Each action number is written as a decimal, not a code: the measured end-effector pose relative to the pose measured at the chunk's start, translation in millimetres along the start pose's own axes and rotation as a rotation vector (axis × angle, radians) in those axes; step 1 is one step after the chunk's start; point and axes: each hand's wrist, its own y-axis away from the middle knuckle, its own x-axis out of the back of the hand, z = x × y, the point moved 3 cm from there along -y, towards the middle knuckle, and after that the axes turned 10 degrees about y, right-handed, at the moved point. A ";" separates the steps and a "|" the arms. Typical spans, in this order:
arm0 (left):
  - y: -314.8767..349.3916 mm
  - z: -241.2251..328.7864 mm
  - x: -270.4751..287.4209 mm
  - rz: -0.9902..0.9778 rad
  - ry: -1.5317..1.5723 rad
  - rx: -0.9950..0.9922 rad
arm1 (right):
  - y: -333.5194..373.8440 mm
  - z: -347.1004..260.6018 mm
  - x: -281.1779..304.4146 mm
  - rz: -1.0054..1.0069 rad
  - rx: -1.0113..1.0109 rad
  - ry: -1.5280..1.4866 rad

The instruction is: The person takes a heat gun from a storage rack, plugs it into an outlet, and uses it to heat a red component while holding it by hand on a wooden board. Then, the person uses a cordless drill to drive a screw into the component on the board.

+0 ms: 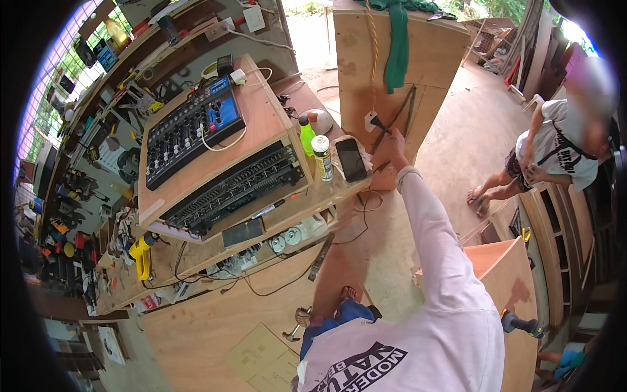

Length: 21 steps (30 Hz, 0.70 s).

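Note:
My right arm (437,242) reaches forward in a pale sleeve. My right hand (397,149) is closed around a slim black plug-like piece (377,123), its flared end against a small white block (369,124). That block hangs on a twisted orange cord (373,59) in front of a tall plywood cabinet (431,59). A dark strip (406,108) runs diagonally beside my fingers. A green cloth (396,55) drapes over the cabinet's top edge. My left hand is out of view.
A workbench at left carries a plywood case (264,91) with an audio mixer (196,127), a phone (353,160), a spray can (322,157) and a green bottle (306,135). A hammer (302,319) shows by my leg. Another person (555,137) stands at right.

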 end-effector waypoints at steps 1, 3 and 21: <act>3.1 2.3 1.3 0.012 0.007 0.007 | 1.7 -3.6 -8.1 -0.008 -0.002 -0.006; 6.6 8.7 3.6 0.030 0.022 0.015 | 13.9 -19.8 -22.7 0.101 -0.049 0.184; 23.0 11.6 11.5 0.096 0.091 0.109 | 115.6 -61.4 -97.2 -0.157 -0.173 -0.091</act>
